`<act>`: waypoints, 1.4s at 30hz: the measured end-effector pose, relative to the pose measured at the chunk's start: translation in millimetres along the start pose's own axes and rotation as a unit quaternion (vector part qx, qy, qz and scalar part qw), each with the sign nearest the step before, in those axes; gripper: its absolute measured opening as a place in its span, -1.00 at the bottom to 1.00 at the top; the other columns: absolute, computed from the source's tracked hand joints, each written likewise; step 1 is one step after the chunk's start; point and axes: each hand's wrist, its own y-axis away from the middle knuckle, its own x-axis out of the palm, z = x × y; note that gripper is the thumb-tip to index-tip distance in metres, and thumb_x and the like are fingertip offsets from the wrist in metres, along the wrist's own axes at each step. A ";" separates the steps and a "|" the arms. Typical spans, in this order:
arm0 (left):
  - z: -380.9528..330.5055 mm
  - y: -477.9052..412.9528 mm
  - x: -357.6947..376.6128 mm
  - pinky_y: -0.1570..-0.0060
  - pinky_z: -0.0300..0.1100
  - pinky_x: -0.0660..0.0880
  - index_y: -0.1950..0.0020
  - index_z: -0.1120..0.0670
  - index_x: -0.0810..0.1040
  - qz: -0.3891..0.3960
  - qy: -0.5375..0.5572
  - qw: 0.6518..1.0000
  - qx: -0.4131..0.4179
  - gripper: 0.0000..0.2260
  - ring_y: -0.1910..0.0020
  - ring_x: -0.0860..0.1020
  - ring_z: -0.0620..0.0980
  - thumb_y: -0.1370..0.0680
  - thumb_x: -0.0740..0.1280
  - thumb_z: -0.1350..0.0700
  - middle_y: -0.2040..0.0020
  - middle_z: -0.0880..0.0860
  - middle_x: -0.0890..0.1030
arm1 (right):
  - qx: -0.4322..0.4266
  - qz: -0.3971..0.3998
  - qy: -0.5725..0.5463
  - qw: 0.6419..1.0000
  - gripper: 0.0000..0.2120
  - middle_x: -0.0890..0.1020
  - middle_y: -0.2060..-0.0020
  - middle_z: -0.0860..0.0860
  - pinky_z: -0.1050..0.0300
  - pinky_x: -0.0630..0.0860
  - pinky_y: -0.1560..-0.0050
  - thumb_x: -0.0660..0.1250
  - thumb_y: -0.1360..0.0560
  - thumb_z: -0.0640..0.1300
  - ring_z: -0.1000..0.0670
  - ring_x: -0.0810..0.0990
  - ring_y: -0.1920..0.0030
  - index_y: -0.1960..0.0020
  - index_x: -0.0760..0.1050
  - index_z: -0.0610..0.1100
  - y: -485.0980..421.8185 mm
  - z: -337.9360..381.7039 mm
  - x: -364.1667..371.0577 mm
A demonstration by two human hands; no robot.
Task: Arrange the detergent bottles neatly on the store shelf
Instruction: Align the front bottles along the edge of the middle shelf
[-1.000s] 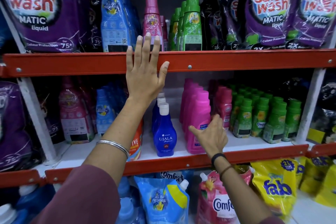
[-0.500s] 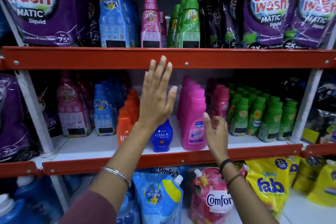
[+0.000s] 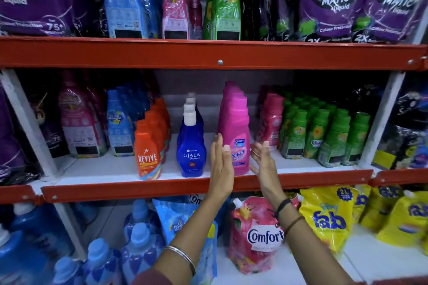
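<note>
Head cam has both hands up at the middle shelf, flanking the front pink Vanish bottle, which stands upright at the shelf's front edge heading its own row. Left hand is flat with fingers straight against the bottle's left side, right hand is spread open just off its right side, neither gripping anything. Blue Ujala bottle and orange Revive bottle stand in rows to the left.

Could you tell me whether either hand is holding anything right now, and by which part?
Nothing is held. The left hand and right hand are open, flanking the lower body of the front pink Vanish bottle.
</note>
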 end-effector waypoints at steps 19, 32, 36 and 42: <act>11.4 -13.7 5.7 -0.50 -0.06 0.11 -0.53 -0.19 0.01 0.018 0.007 1.000 -0.014 -0.35 -0.49 0.13 -0.18 -0.48 -0.15 -0.41 -0.56 -0.08 0.13 | -0.030 0.013 -0.015 0.999 -0.32 0.51 -0.29 -0.05 0.15 0.42 -0.25 -0.04 -0.41 0.37 0.04 0.49 -0.27 -0.32 0.40 -0.01 -6.1 -11.0 -5.0; 13.7 3.4 -49.3 -0.46 -0.17 0.13 -0.42 -0.08 0.29 -0.258 0.049 0.957 0.120 -0.56 -0.49 0.22 -0.09 -0.60 -0.07 -0.16 -0.48 -0.01 0.32 | -0.115 0.086 -0.010 0.990 -0.33 0.43 -0.39 0.05 0.10 0.26 -0.44 0.02 -0.35 0.51 0.17 0.35 -0.39 -0.30 0.35 0.16 35.8 -16.5 69.6; 23.4 -6.1 -71.4 -0.40 -0.24 0.13 -0.49 0.07 0.26 -0.229 0.035 0.973 0.011 -0.56 -0.45 0.26 -0.07 -0.68 -0.07 -0.07 -0.47 0.04 0.31 | -0.024 0.085 -0.026 0.996 0.02 0.30 -0.47 0.03 -0.06 0.17 -0.50 0.04 -0.19 0.62 0.11 0.26 -0.46 -0.46 0.22 0.00 28.3 -12.0 99.0; 26.4 -8.1 -86.8 -0.30 -0.19 0.34 -0.41 0.07 0.37 -0.173 0.080 0.981 -0.042 -0.56 -0.27 0.42 -0.10 -0.67 -0.09 -0.07 -0.32 0.01 0.46 | -0.016 0.098 -0.053 0.994 -0.51 0.60 -0.01 0.17 0.31 0.46 -0.08 -0.06 -0.45 0.30 0.32 0.59 0.03 -0.11 0.47 0.07 20.8 -16.4 107.2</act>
